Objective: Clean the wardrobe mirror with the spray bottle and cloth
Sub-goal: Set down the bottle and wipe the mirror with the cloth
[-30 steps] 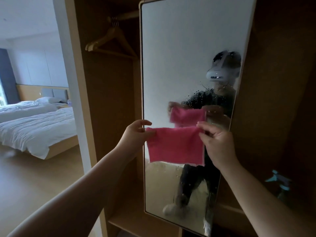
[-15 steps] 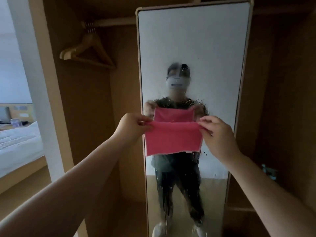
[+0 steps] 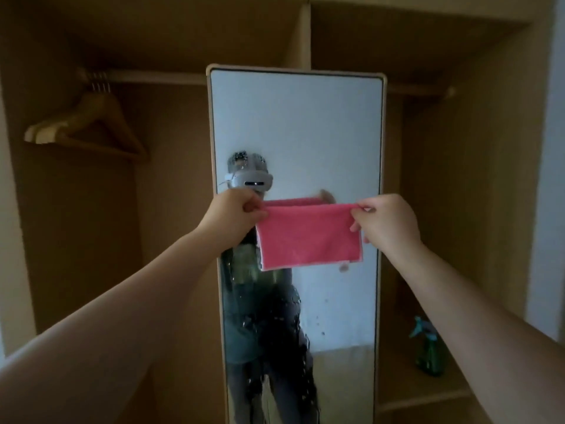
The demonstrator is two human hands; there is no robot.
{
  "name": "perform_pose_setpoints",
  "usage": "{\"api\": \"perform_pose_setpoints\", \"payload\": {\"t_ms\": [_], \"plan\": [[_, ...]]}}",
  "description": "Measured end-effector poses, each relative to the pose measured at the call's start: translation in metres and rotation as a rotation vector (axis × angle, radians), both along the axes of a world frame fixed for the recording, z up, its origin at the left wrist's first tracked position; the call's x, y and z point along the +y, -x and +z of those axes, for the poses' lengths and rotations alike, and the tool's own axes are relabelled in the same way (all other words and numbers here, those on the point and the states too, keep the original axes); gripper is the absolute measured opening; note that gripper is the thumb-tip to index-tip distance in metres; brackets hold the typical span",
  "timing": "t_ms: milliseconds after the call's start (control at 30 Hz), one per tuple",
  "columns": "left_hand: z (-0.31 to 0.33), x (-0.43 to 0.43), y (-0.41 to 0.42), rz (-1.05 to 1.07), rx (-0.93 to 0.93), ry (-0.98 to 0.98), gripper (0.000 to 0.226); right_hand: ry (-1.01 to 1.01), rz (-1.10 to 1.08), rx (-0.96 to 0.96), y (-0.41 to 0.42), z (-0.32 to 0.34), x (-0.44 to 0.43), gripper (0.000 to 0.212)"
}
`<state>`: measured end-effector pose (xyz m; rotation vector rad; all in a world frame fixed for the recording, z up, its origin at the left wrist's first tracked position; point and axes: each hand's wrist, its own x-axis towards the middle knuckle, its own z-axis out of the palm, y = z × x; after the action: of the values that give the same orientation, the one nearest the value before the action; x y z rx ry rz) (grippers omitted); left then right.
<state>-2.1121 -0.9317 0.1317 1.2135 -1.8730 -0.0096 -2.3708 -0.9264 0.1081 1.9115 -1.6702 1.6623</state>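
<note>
Mirror (image 3: 305,133): one tall panel with a pale frame, standing upright at the middle of the wooden wardrobe (image 3: 464,185). One pink cloth (image 3: 308,237) hangs in front of the glass, about halfway up it, folded over so that a second layer shows along its left and lower edges. The cloth is stretched flat between two hands. The left hand (image 3: 232,218) pinches its upper left corner between thumb and curled fingers, over the mirror's left edge. The right hand (image 3: 386,223) pinches the upper right corner the same way, over the mirror's right edge. Both forearms are bare and reach up toward the mirror from below.

Below the cloth the glass is wet: droplets and runs (image 3: 290,316) cover the lower left half of the mirror, and a smaller patch of drops sits above the cloth near the left edge. I cannot tell whether the cloth touches the glass or hangs just off it.

One green spray bottle (image 3: 428,350) with a teal trigger stands upright to the right of the mirror, low down, on a shelf (image 3: 428,390), well apart from both hands.

To the left of the mirror, high up, a bunch of wooden hangers (image 3: 82,123) hangs from one rail (image 3: 153,76); they overlap too closely to count.
</note>
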Motion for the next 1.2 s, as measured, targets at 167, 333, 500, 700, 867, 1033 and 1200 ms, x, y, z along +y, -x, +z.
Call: {"api": "perform_pose_setpoints", "payload": {"t_ms": [167,333,500,700,867,1033,1200], "plan": [[0.025,-0.014,0.026,0.018,0.018,0.101,0.008,0.116,0.021,-0.142,0.012,0.033,-0.017,0.017],[0.043,-0.027,0.051,0.044,-0.045,0.203,0.009,0.34,-0.028,-0.105,0.025,0.065,-0.042,0.027],[0.052,-0.047,0.072,0.137,-0.188,0.339,0.009,0.483,-0.005,-0.005,0.029,0.097,-0.08,0.031],[0.054,-0.061,0.08,0.194,-0.122,0.472,0.019,0.595,-0.105,0.201,0.016,0.104,-0.123,0.041],[0.063,-0.059,0.047,0.272,-0.035,0.606,0.014,0.571,-0.116,0.233,0.001,0.085,-0.14,0.061],[0.071,-0.052,0.012,0.403,0.013,0.719,0.013,0.504,-0.247,0.351,-0.001,0.079,-0.145,0.062],[0.07,-0.058,-0.018,0.507,0.07,0.686,0.023,0.447,-0.359,0.413,-0.004,0.08,-0.147,0.065]]}}
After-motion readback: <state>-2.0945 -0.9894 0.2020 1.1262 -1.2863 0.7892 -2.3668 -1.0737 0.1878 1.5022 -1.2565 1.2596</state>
